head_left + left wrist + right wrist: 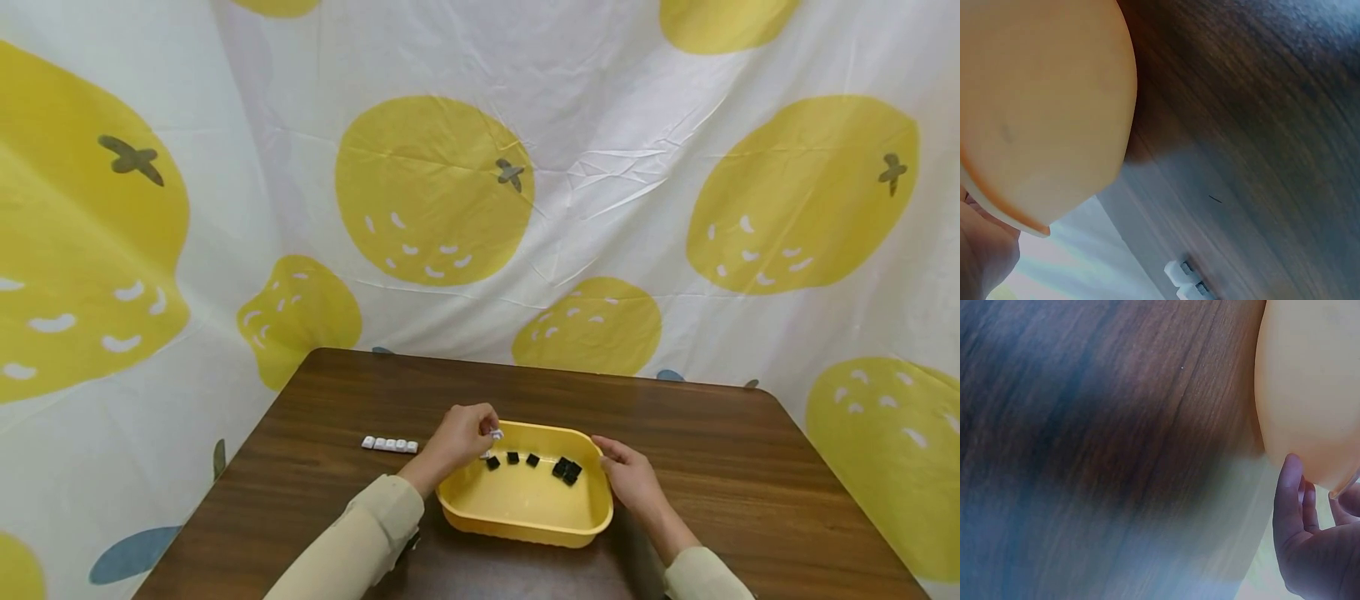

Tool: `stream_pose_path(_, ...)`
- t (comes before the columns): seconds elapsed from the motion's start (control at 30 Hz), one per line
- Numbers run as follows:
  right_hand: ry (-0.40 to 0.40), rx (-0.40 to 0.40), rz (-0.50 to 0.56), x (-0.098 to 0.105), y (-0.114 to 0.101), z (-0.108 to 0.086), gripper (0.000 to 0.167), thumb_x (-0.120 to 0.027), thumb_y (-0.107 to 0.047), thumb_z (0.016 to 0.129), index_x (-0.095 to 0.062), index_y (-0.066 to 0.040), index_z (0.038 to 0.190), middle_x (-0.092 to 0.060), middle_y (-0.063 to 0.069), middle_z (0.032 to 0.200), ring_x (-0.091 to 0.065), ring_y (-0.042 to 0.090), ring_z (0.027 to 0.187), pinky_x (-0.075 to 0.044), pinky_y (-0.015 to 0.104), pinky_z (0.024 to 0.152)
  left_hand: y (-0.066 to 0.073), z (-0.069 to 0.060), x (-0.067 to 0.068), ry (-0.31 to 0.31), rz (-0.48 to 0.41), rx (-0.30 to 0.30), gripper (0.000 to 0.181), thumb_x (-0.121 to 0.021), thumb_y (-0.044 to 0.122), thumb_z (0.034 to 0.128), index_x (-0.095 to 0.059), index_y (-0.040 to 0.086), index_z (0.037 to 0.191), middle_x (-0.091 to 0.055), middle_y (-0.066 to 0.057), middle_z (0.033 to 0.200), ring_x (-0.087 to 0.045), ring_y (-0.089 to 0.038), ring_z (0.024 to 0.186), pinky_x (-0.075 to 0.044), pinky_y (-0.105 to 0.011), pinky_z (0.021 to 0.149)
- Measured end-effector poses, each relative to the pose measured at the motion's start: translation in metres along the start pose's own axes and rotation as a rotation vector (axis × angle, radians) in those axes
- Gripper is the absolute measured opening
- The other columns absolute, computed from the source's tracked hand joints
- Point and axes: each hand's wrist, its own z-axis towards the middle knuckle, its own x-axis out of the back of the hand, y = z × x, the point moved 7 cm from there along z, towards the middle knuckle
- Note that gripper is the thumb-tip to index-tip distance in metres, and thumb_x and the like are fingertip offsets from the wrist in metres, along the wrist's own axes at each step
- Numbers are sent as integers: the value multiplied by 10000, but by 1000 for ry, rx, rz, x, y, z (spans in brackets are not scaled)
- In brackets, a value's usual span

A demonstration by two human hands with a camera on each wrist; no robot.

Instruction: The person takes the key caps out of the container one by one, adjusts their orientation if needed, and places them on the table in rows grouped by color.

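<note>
A yellow plastic basin (517, 529) stands on the table. At its upper left, my left hand (459, 437) pinches a small white keycap (497, 434) between thumb and fingers, above the rim. Another white piece (484, 455) shows just below, partly hidden by that hand. Several black keycaps (567, 470) lie in the basin, some clustered at the right, others spaced singly toward the left. My right hand (632, 477) grips the basin's right rim; in the right wrist view its fingers (1288, 487) rest against the outer wall, with the thumb over the edge.
Left of the basin, several white keycaps (390, 445) sit in a straight row on the brown wooden table (300, 492). A white cloth with yellow lemon prints (592, 225) hangs behind the table and along its sides.
</note>
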Motion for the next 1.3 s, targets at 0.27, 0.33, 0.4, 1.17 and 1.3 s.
stream_pose_path(0.27, -4, -8, -21, 0, 1, 0, 404, -438, -38, 1004, -527, 36, 1392, -483, 293, 1411, -538, 368, 1191, -475, 439, 938, 0, 0, -4, -57, 23, -5, 214, -673, 40, 895, -754, 76, 1091, -666, -6, 873, -564, -140, 753, -477, -278, 649)
stream_pose_path(0.33, -7, -14, -25, 0, 1, 0, 405, -434, -44, 1009, -524, 30, 1396, -475, 293, 1418, -538, 370, 1189, -476, 438, 934, 0, 0, -4, -52, 19, 12, 201, -670, 66, 912, -755, 83, 1094, -687, -26, 929, -595, -159, 818, -497, -295, 690)
stream_pose_path(0.4, -8, -17, -24, 0, 2, 0, 403, -434, -46, 1011, -524, 26, 1398, -473, 292, 1421, -541, 367, 1184, -480, 429, 926, -1, 0, -4, -45, 11, 28, 189, -671, 86, 925, -746, 84, 1099, -695, -40, 971, -615, -179, 873, -513, -319, 732)
stream_pose_path(1.17, -1, -21, 6, 0, 2, -1, 400, -440, -40, 1007, -528, 31, 1391, -484, 305, 1402, -592, 318, 1071, -515, 332, 788, -3, -3, -3, -83, -19, -30, 207, -653, 46, 907, -752, 21, 1087, -651, -16, 897, -551, -139, 799, -486, -297, 719)
stream_pose_path(1.3, -6, -18, 6, 0, 1, -1, 401, -437, -41, 1009, -524, 35, 1393, -477, 305, 1409, -568, 372, 1157, -516, 393, 870, -5, -4, -4, -98, -62, -15, 210, -647, 71, 918, -751, 34, 1097, -664, -2, 879, -531, -118, 746, -464, -261, 653)
